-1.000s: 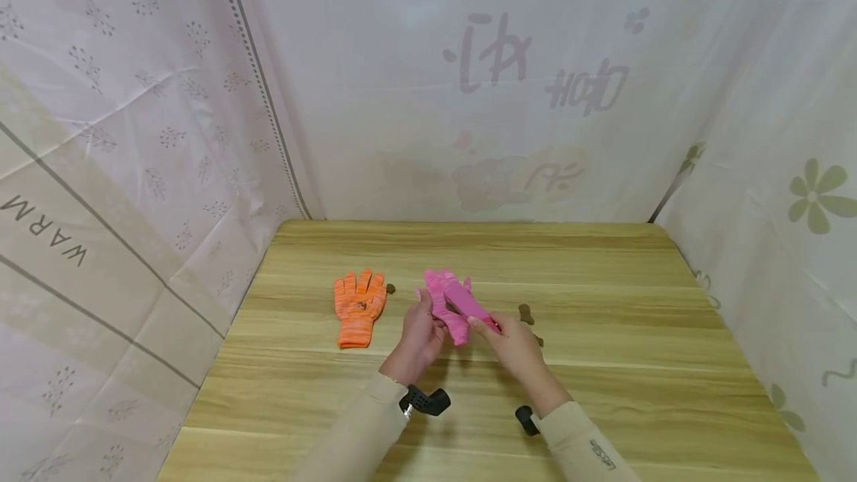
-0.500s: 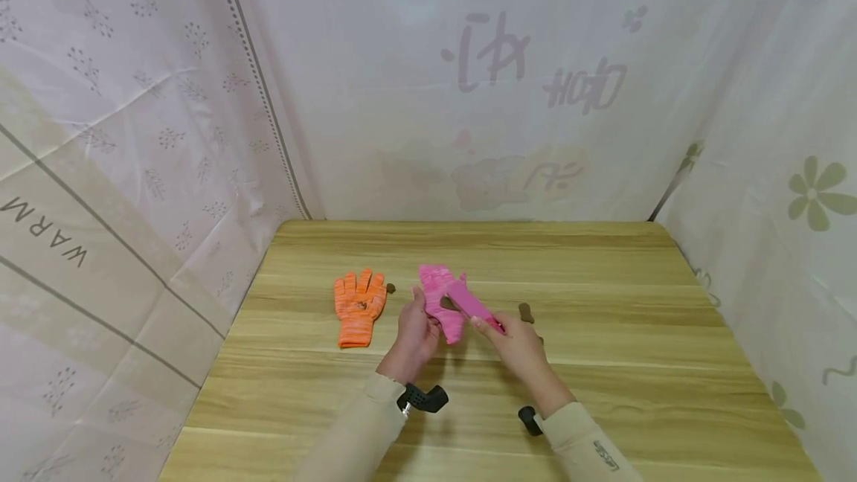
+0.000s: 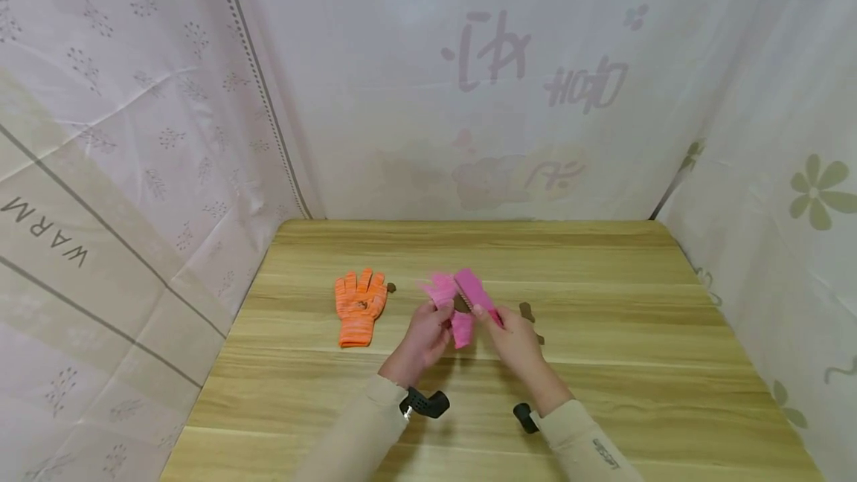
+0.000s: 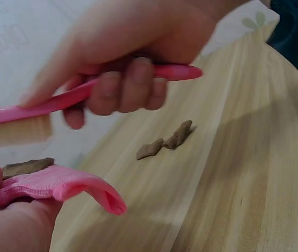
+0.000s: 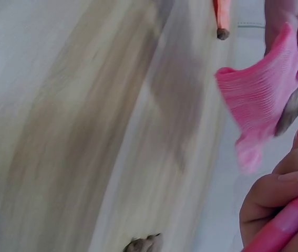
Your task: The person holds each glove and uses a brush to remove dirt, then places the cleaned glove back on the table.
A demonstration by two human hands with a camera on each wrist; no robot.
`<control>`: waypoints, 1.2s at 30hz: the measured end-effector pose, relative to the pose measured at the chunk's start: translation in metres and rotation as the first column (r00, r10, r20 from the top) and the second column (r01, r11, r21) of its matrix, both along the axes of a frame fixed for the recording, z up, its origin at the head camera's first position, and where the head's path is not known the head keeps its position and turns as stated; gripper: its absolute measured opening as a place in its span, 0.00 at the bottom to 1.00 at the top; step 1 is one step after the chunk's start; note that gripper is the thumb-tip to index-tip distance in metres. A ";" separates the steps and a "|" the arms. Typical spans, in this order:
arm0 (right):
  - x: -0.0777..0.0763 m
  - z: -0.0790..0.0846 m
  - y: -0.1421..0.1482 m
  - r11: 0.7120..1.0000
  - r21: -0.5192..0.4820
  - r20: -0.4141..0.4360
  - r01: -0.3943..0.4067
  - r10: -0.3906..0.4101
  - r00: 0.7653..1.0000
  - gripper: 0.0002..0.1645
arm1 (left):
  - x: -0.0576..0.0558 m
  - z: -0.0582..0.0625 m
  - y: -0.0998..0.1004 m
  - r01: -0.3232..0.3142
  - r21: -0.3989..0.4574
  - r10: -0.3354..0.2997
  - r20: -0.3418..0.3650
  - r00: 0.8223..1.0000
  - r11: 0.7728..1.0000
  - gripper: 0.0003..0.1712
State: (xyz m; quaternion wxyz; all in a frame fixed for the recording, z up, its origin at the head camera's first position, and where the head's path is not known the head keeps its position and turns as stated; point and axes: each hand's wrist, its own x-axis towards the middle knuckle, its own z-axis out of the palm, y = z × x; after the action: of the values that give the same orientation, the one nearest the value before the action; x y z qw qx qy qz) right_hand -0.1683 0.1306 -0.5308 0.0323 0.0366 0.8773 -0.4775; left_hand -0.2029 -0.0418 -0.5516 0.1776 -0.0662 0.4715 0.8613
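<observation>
My left hand (image 3: 423,332) holds a pink knitted glove (image 3: 462,332), with the thumb on top. A brown clay-like lump (image 4: 28,167) lies on the glove, partly covered by the thumb. Curled round the handle of a pink brush (image 3: 474,288) is my right hand (image 3: 517,341). In the left wrist view, the brush's pale bristles (image 4: 25,130) hang just above the lump, with a gap between them. The right wrist view shows the glove's cuff hanging free beside the lump.
An orange glove (image 3: 355,311) with a dark mark lies flat at the left, with a small brown lump (image 3: 391,288) beside its thumb. Two more brown lumps (image 4: 163,143) lie on the wooden table (image 3: 602,393) to the right. Patterned curtains (image 3: 415,95) enclose the table.
The brush has risen slightly away from the glove and turned so its bristles show on the left. The left thumb has shifted right over the glove, which has moved slightly right.
</observation>
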 end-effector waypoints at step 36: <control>-0.003 0.002 -0.015 0.994 0.107 -0.016 -0.025 0.027 1.000 0.30 | 0.003 -0.002 0.005 -0.075 -0.132 0.069 -0.052 0.996 0.988 0.18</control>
State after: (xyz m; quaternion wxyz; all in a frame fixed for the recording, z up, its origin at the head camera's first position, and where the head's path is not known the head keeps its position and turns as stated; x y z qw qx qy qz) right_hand -0.1715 0.1161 -0.5292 0.0291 0.0227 0.9021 -0.4299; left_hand -0.2001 -0.0364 -0.5535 0.1302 -0.0746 0.5294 0.8350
